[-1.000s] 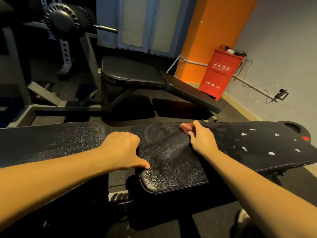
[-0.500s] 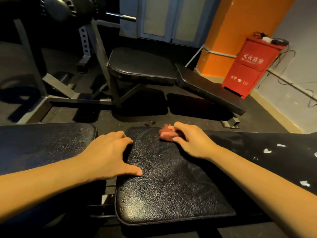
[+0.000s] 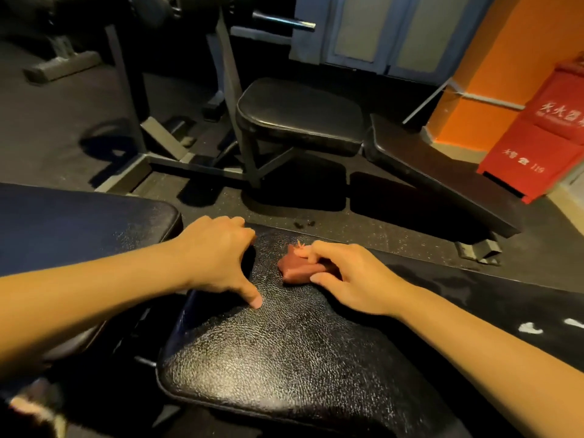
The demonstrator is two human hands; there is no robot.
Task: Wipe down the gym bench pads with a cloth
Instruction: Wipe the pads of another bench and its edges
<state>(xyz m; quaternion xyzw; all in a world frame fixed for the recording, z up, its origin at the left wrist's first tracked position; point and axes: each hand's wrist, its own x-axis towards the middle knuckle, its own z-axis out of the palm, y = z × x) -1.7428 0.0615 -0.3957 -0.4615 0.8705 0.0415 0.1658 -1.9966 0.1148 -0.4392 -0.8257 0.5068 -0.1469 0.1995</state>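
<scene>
A black textured bench pad [image 3: 284,349] fills the lower middle of the view. My right hand [image 3: 350,276] holds a small bunched reddish cloth [image 3: 297,268] against the pad's far part, fingers curled over it. My left hand [image 3: 218,257] grips the pad's left edge, thumb flat on the top and fingers curled over the far corner. A second dark pad [image 3: 79,229] of the same bench lies to the left, across a narrow gap. To the right the pad runs on, with white flecks [image 3: 531,328] on it.
Another black bench [image 3: 300,115] with a sloped back pad [image 3: 442,172] stands behind on the dark rubber floor. A metal rack frame [image 3: 227,83] rises at the back left. A red box [image 3: 543,147] stands by the orange pillar [image 3: 505,58] at the right.
The view has moved closer and down over the pad. My right hand has slid the cloth left along the pad's far part. My left hand stays on the pad's left edge.
</scene>
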